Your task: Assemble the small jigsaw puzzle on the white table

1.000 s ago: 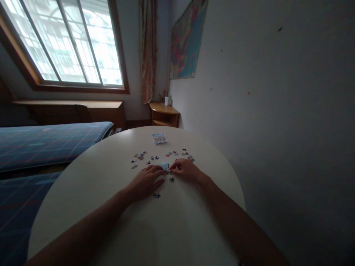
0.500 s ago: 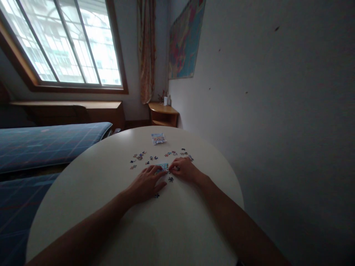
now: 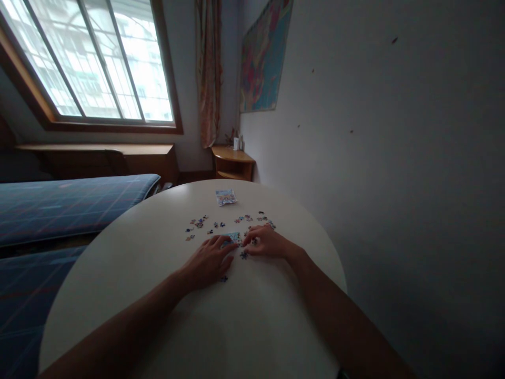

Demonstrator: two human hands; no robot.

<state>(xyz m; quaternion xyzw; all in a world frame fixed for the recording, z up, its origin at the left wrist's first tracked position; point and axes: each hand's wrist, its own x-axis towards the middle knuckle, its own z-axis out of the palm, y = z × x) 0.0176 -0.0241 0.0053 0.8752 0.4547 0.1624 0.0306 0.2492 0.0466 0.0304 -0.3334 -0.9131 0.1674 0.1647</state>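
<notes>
A small, partly joined blue jigsaw puzzle lies on the white round table. My left hand rests flat with its fingers on the puzzle's left and lower part, covering some of it. At the puzzle's right edge is my right hand, its thumb and forefinger a little apart. A loose puzzle piece lies close to the right thumb, and another piece shows between the right fingers and thumb. One more dark piece sits just below my left hand.
Several loose pieces are scattered beyond my left hand, and others beyond my right. Farther back lies a picture packet. The wall runs along the right. A plaid mattress stands left of the table.
My right hand has shifted slightly right and nearer me, its thumb now by the loose piece below the puzzle. The left thumb has drawn in a little; the left palm stays put.
</notes>
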